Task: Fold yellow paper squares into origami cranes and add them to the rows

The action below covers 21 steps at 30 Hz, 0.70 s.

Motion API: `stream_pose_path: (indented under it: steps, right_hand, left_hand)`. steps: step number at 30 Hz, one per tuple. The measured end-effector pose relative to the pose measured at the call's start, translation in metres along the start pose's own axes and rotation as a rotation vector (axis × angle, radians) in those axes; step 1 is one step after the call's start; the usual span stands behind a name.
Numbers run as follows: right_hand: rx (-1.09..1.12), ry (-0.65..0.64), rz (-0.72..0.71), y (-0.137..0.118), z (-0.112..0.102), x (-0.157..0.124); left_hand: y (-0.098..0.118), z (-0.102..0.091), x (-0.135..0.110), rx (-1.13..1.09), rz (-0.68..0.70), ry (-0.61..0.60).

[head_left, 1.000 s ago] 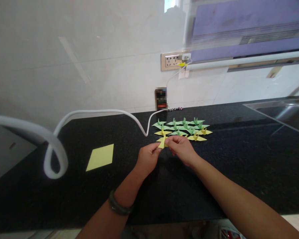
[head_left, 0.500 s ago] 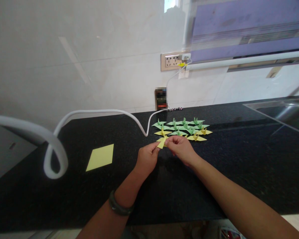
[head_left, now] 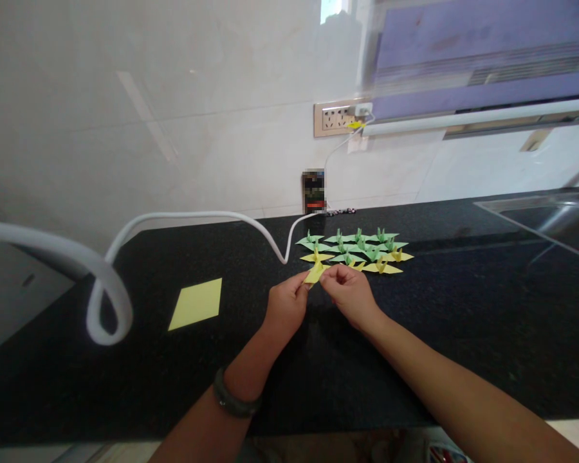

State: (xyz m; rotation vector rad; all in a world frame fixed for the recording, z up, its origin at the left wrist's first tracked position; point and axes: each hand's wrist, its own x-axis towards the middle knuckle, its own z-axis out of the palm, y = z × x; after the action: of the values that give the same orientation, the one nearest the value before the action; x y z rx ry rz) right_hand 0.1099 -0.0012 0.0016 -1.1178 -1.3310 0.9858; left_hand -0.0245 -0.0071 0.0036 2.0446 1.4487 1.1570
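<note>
A small folded piece of yellow paper is held between my two hands, just above the dark countertop. My left hand pinches its left side with thumb and fingers. My right hand grips the right side, fingers curled and pressed together. Right behind my hands stand rows of folded paper cranes: green cranes at the back and yellow cranes nearer. My fingers hide some of the front row. Flat on the counter to the left lies a yellow paper sheet, apart from both hands.
A thick white cable loops across the left of the counter. Against the wall leans a blurred-out phone-like device, below a wall socket with a plugged-in charger. A metal sink lies at the right.
The folded yellow paper has turned slightly in my fingers and its shape looks different. Both hands stay in nearly the same place. The whole view has shifted a little.
</note>
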Motion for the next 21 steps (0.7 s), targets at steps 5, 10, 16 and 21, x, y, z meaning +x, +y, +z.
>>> stream_pose_path:
  steps: [5,10,16,21]
  right_hand:
    - [-0.199,0.140,-0.225,-0.001,0.003,-0.003]
    - [-0.390,0.101,-0.472,-0.007,-0.003,-0.003]
    - [-0.320,-0.045,-0.371,-0.007,-0.009,0.000]
    - [-0.486,-0.124,-0.421,-0.005,-0.015,0.006]
  left_hand:
    - [0.002,0.001,0.000,-0.061,-0.024,-0.007]
    - [-0.004,0.007,0.000,-0.288,-0.089,-0.054]
    - [-0.005,0.009,0.004,-0.674,-0.275,-0.144]
    - [-0.001,0.005,0.004,-0.828,-0.365,-0.209]
